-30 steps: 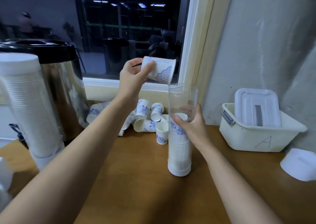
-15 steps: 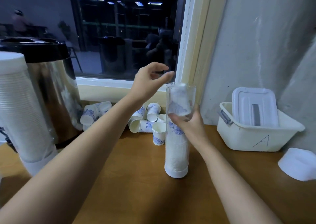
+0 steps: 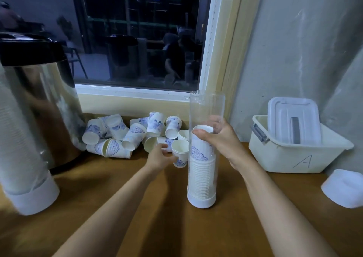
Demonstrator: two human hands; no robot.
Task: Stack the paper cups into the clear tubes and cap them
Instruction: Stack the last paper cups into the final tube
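A clear tube (image 3: 207, 107) stands upright on the wooden table in a white base cap, about half full of stacked paper cups (image 3: 202, 176). My right hand (image 3: 222, 139) grips the tube at mid-height, level with the top of the stack. My left hand (image 3: 158, 156) is low on the table just left of the tube. Its loosely curved fingertips touch the left side of an upright blue-patterned paper cup (image 3: 180, 150) without closing round it. Several loose cups (image 3: 125, 133) lie tumbled under the window sill.
A second tube (image 3: 21, 139) packed with cups leans at the far left in front of a steel urn (image 3: 39, 92). At the right stands a white bin (image 3: 294, 156) marked A, a lid (image 3: 294, 119) propped inside it. A white cap (image 3: 343, 190) lies near the right edge.
My left hand dropped its cup into the tube's mouth, and the cup settled on the stack. The hand then came down to the loose cups on the table. My right hand stayed on the tube.
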